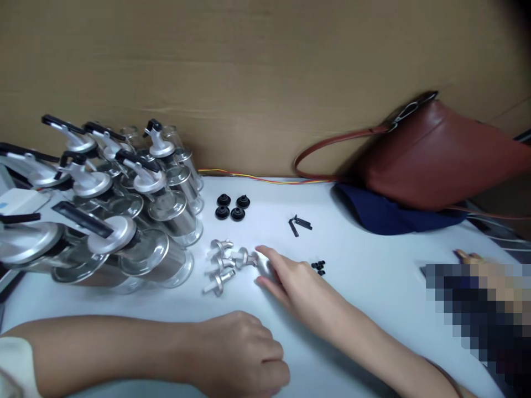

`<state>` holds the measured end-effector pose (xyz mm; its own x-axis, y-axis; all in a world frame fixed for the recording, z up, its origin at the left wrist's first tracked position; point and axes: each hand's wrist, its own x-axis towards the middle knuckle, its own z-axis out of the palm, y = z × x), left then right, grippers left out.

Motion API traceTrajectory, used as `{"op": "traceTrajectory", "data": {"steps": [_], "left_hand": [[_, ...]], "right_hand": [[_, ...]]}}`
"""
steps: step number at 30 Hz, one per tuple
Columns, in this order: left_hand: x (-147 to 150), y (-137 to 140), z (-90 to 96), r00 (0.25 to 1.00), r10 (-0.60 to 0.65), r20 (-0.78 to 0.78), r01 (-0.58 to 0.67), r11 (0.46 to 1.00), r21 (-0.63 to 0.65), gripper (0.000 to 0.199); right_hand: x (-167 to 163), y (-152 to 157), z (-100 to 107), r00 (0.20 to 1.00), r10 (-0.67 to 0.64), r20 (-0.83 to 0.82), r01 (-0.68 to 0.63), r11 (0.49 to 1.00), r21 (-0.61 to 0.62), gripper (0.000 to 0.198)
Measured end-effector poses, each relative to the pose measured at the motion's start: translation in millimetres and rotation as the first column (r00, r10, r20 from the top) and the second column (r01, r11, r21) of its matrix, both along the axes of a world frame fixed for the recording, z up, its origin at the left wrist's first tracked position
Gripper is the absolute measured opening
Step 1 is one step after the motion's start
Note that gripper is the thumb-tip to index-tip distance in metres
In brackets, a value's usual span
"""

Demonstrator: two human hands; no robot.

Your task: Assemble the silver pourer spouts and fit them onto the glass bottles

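Note:
My right hand (292, 276) reaches in from the right, thumb and fingers closed around a silver metal piece (264, 265) that they partly cover. Just left of its fingertips lie several silver pour spouts (219, 282) with round flanges. My left hand (244, 356) is curled into a fist near the front edge, knuckles up; anything inside it is hidden. Beyond the spouts sit several round black rubber stoppers (237, 214). Thin black levers (302, 222) lie farther right, and small black bits (319, 267) rest behind my right wrist.
Glass bottles (178, 213) with metal bands and black-levered spouts crowd the left side. A brown bag (423, 160) lies on dark blue cloth (373, 215) at the back right. Cardboard (249, 83) rises behind the white table (265, 199). Another person's hand (468, 258) is at the right.

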<state>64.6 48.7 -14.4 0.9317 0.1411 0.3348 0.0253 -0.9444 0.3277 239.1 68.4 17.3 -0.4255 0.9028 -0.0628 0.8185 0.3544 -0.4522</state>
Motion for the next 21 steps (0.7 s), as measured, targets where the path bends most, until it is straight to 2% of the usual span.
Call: {"op": "traceTrajectory", "data": {"steps": [3, 8, 12, 15, 17, 19, 20, 21], "left_hand": [[0.1, -0.5, -0.5, 1.0, -0.012, -0.013, 0.012, 1.0, 0.001, 0.012], [0.3, -0.3, 1.2, 0.999, -0.021, -0.049, 0.021, 1.0, 0.008, 0.011], [0.9, 0.4, 3.3, 0.998, -0.02, -0.066, 0.019, 1.0, -0.012, 0.014], [0.6, 1.9, 6.3, 0.995, -0.027, -0.093, 0.022, 0.998, -0.053, 0.006], [-0.1, 3.4, 8.7, 0.994, -0.022, -0.108, 0.008, 0.991, -0.132, 0.008], [-1.3, 4.8, 10.6, 0.993, -0.006, -0.121, -0.031, 0.954, -0.297, 0.017], [-2.0, 5.3, 11.0, 0.992, 0.01, -0.123, -0.06, 0.908, -0.414, 0.019], [-2.7, 5.7, 11.1, 0.993, 0.036, -0.115, -0.093, 0.837, -0.539, 0.02]], "right_hand": [[-0.1, 0.6, -2.4, 0.999, 0.052, 0.013, -0.052, 0.997, 0.049, 0.048], [-1.3, 0.2, -5.8, 1.0, 0.017, -0.005, -0.017, 1.0, 0.014, 0.023], [-0.5, -1.2, -6.9, 0.999, 0.016, -0.051, -0.014, 0.999, 0.036, 0.021], [3.5, -0.9, -3.2, 0.99, 0.007, -0.144, 0.007, 0.995, 0.1, 0.016], [7.4, 0.5, 1.3, 0.977, -0.003, -0.211, 0.039, 0.985, 0.168, 0.012], [11.4, 2.4, 6.4, 0.963, 0.005, -0.271, 0.062, 0.969, 0.239, 0.011], [13.3, 3.2, 9.0, 0.955, 0.012, -0.296, 0.07, 0.962, 0.263, 0.012], [15.1, 4.0, 11.4, 0.947, 0.018, -0.319, 0.075, 0.957, 0.279, 0.013]]}}
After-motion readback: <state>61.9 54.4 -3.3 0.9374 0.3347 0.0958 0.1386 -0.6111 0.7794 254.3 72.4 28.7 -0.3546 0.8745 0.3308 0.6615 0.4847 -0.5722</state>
